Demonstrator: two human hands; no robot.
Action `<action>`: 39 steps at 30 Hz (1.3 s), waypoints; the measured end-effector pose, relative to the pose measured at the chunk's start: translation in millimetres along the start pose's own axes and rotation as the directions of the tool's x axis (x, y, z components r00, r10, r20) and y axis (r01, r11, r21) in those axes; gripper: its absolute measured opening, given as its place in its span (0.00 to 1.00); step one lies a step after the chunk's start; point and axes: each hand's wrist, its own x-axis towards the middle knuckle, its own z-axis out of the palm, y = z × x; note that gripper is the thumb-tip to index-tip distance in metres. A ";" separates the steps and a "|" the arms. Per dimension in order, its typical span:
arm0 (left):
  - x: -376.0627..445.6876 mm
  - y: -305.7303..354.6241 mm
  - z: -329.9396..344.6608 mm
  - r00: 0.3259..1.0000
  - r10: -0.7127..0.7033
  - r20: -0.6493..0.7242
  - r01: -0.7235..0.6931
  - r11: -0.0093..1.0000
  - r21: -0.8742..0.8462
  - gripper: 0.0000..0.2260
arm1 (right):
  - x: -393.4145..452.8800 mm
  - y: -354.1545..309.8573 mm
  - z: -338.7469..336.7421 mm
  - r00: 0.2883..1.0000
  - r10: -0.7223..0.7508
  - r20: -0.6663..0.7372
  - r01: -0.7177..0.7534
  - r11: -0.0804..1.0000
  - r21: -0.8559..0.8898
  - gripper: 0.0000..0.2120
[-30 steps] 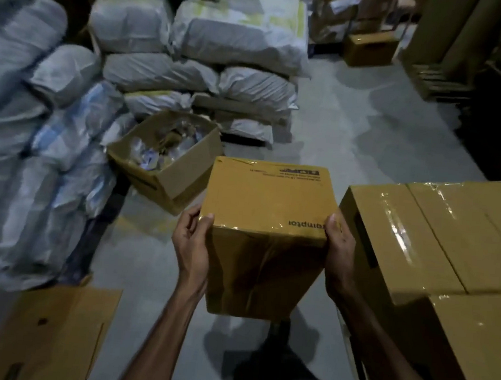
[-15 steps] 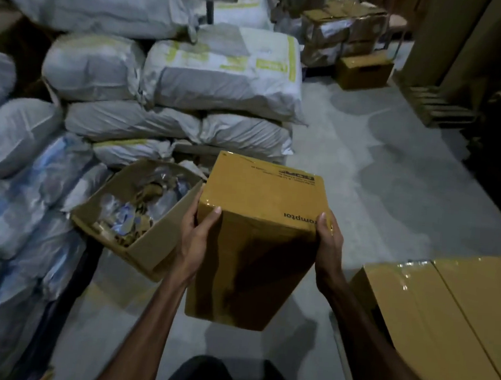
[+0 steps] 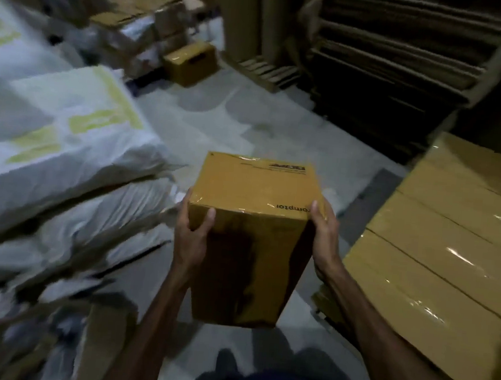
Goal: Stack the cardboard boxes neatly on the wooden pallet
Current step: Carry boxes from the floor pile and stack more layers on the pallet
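I hold the cardboard box [image 3: 249, 238] at centre frame, left hand [image 3: 192, 233] and right hand [image 3: 323, 241] gripping opposite sides, above the floor [image 3: 219, 120], stacked boxes [image 3: 451, 237] at 3 o'clock.

Both hands — left hand [image 3: 192, 239], right hand [image 3: 325, 241] — grip a taped cardboard box [image 3: 249, 238] above the floor [image 3: 219, 120], stacked boxes [image 3: 451, 237] just beside it.

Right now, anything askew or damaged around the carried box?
Nothing stands out. The box is intact, held level between left hand and right hand; its print reads upside down. The stacked boxes sit flush.
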 end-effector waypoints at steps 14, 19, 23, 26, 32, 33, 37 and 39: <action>258.5 57.5 164.0 0.868 0.114 0.484 -0.151 0.988 0.039 0.29 | 179.0 -40.2 -25.6 0.904 -0.061 -0.422 -0.004 0.988 -0.152 0.30; 359.0 177.2 250.1 0.777 0.299 0.554 -0.207 0.952 -0.225 0.27 | 295.6 -139.6 -100.4 0.854 -0.231 -0.466 0.183 0.972 -0.145 0.28; 395.3 112.5 312.3 0.675 0.137 0.725 -0.080 0.990 -0.113 0.30 | 339.0 -78.1 -100.4 0.886 0.022 -0.462 -0.065 0.995 -0.077 0.47; 419.1 48.9 348.7 0.632 -0.002 0.775 -0.004 1.000 0.006 0.29 | 353.6 -33.3 -97.1 0.859 0.125 -0.496 -0.162 0.986 -0.033 0.53; 492.6 81.6 450.9 0.397 -0.251 0.883 0.144 0.967 0.210 0.31 | 433.1 -56.2 -167.5 0.808 0.253 -0.532 -0.385 0.910 -0.152 0.52; 511.6 89.6 465.6 0.340 -0.231 0.911 0.169 0.968 0.183 0.29 | 443.2 -68.3 -182.8 0.801 0.225 -0.555 -0.344 0.932 -0.118 0.44; 560.2 90.9 526.0 0.280 -0.193 0.940 0.361 0.929 0.084 0.26 | 472.0 -89.1 -201.6 0.759 0.129 -0.638 -0.024 0.985 0.170 0.23; 565.2 65.1 547.1 0.190 -0.269 0.944 0.355 0.916 0.189 0.34 | 489.4 -70.2 -184.8 0.743 0.215 -0.634 -0.031 0.957 0.288 0.32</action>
